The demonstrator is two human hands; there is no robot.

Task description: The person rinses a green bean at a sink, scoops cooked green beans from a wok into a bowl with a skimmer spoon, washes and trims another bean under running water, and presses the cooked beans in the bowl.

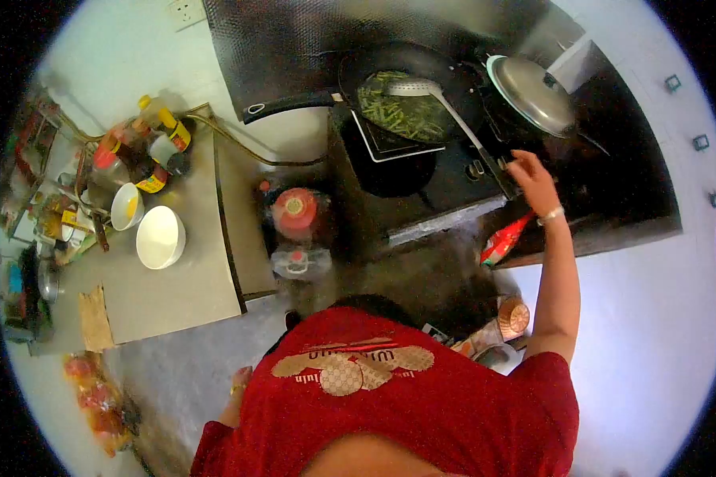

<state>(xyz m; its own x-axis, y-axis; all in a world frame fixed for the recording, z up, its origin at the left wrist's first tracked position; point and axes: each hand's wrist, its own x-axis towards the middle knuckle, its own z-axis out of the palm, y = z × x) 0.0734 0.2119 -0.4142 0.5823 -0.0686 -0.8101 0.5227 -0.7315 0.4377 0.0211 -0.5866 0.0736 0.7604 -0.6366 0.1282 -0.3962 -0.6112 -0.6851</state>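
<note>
The ladle (413, 87) looks like smooth metal; the bowl (161, 238) looks white and glossy.

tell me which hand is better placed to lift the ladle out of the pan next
Right, most likely. The right hand is over the stove, close to the handle end of the ladle, while the left hand is low beside the body, away from the pan.

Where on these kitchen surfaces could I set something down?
The pale counter has a bare patch between the large white bowl, the tan strip and its right edge. Behind that bowl, bottles crowd it. On the black worktop, the wok, ladle and domed lid fill much of the back.
</note>
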